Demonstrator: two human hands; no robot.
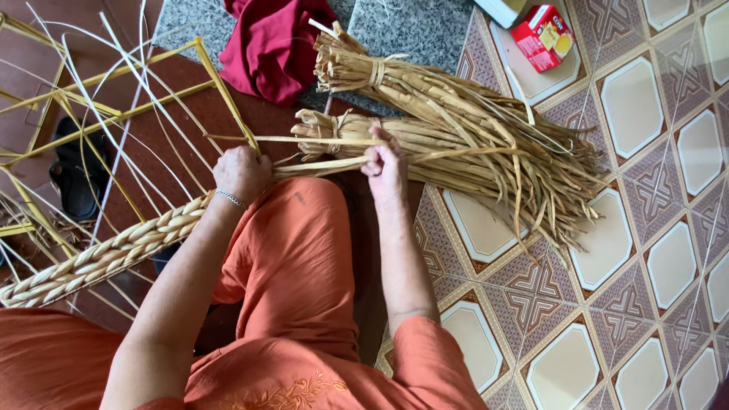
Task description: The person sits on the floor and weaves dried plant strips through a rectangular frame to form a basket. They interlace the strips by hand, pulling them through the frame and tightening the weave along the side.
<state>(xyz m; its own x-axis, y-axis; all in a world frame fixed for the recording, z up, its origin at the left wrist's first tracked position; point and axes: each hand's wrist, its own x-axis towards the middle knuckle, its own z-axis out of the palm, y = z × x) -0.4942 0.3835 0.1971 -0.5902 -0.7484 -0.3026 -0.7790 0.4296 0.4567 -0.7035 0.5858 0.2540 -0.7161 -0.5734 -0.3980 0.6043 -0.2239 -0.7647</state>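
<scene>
My left hand (241, 173) grips the working end of a thick plaited rope of dried straw (106, 254) that runs down to the lower left. My right hand (385, 167) pinches loose flat straw strands (319, 165) that stretch between the two hands. Just beyond the hands lie two tied bundles of dried straw (456, 129), fanning out to the right across the tiled floor. My knee in orange cloth (296, 243) sits under the hands.
A yellow metal frame (114, 76) with thin strands stands at the left. A dark red cloth (273, 45) lies on a grey stone step. A red carton (543, 34) sits at the top right. A black sandal (76, 175) is at the far left.
</scene>
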